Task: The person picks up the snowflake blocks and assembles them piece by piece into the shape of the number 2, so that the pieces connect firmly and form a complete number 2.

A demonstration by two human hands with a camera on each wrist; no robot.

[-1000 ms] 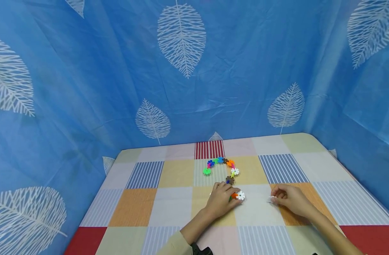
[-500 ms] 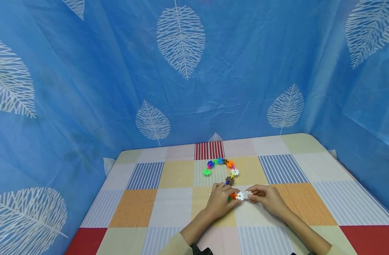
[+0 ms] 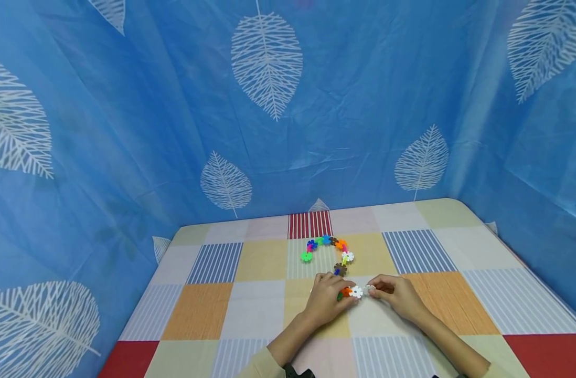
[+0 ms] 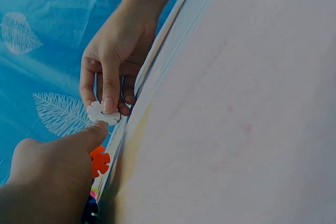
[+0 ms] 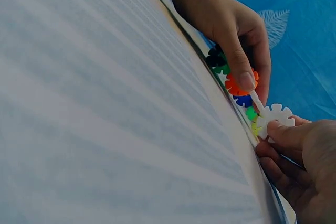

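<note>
My right hand (image 3: pixel 397 298) pinches a white notched snowflake disc (image 5: pixel 278 119) between thumb and fingers. In the head view it is right at another white disc (image 3: pixel 356 292), which ends a short row of linked snowflake discs. That end disc shows edge-on in the right wrist view, meeting the pinched disc. My left hand (image 3: pixel 327 300) grips the row, its thumb lying on an orange disc (image 5: pixel 242 81). Green and dark discs show beyond that thumb; the rest of the row is hidden under the left hand.
Beyond the left hand a curved chain of colourful snowflake discs lies on the checked tablecloth (image 3: pixel 257 299), from a brown disc (image 3: pixel 340 269) round to a green disc (image 3: pixel 306 256). A blue curtain (image 3: pixel 344 131) with white leaf prints stands behind the table.
My right hand has come left with its white disc, from over the orange square to the row's white end. The left hand has stayed on the row.
</note>
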